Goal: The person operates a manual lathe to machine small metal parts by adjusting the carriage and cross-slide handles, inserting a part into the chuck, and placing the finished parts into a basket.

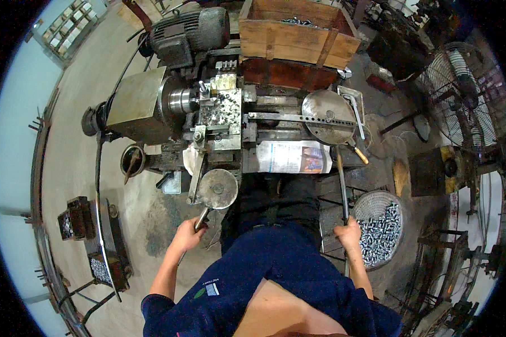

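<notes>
My left hand [186, 235] is closed around a metal lever handle [202, 217], just below a round metal disc [219, 189] at the front of a lathe. On the right, my right hand [348, 232] grips a long metal lever [342, 182] that slopes up toward the machine bed. Between them stands the lathe, with its boxy headstock [138, 109], a bright chuck [181, 101] and a tool slide [224, 115] strewn with metal chips. A flat bar with a row of holes [292, 118] runs across to a large round plate [323, 104]. A printed sheet [281, 156] lies on the near side of the bed.
Behind the lathe sits a wooden crate [270, 48] with metal parts, beside an electric motor [194, 33]. A perforated basket [371, 203] of shiny metal pieces is by my right arm. A fan [461, 92] stands far right; a cart [109, 227] is at left.
</notes>
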Tool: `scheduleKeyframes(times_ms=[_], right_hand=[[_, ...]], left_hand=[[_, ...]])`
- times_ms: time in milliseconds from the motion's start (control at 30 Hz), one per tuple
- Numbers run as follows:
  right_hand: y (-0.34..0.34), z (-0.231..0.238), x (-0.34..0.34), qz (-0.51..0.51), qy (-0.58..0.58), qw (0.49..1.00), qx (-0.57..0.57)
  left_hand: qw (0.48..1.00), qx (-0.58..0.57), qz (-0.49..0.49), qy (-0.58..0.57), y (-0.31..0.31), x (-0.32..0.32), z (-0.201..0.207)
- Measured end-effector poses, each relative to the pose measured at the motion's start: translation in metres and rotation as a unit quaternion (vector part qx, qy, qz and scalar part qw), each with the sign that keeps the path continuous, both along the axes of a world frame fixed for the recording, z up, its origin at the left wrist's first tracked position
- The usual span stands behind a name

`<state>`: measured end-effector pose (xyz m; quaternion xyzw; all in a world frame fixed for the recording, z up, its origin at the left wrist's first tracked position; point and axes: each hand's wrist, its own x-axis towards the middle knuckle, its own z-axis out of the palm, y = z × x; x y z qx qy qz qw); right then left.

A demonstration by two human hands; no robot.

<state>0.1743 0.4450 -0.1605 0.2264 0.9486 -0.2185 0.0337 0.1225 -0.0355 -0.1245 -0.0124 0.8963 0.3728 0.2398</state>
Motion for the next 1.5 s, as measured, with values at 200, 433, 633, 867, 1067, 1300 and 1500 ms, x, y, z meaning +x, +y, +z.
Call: scheduleKeyframes(times_ms=[200, 433, 633, 867, 1067, 1300, 1500], right_hand=[[0.011, 0.002, -0.013, -0.017, -0.097, 0.995, 0.031], [0.125, 0.008, -0.060, -0.089, -0.206, 0.956, 0.192], [0.173, 0.029, -0.164, -0.189, -0.156, 0.934, 0.260], [0.100, 0.003, -0.154, -0.001, 0.121, 0.938, 0.324], [0.075, -0.016, -0.117, 0.025, 0.101, 0.972, 0.211], [0.023, 0.062, -0.160, 0.091, 0.182, 0.974, 0.099], [-0.126, 0.151, -0.248, 0.387, 0.300, 0.871, -0.047]], left_hand=[[0.999, -0.027, -0.011, -0.033, -0.006, 0.000, -0.005], [0.969, 0.148, -0.028, -0.195, -0.034, -0.013, 0.018], [0.987, -0.054, 0.149, 0.035, -0.133, -0.082, -0.055], [0.909, -0.401, 0.003, 0.112, -0.182, -0.128, -0.132], [0.854, -0.338, 0.390, 0.073, -0.146, -0.117, -0.232], [0.912, -0.395, 0.058, 0.089, -0.175, -0.123, -0.171], [0.945, -0.313, 0.086, 0.044, -0.224, -0.102, -0.191]])
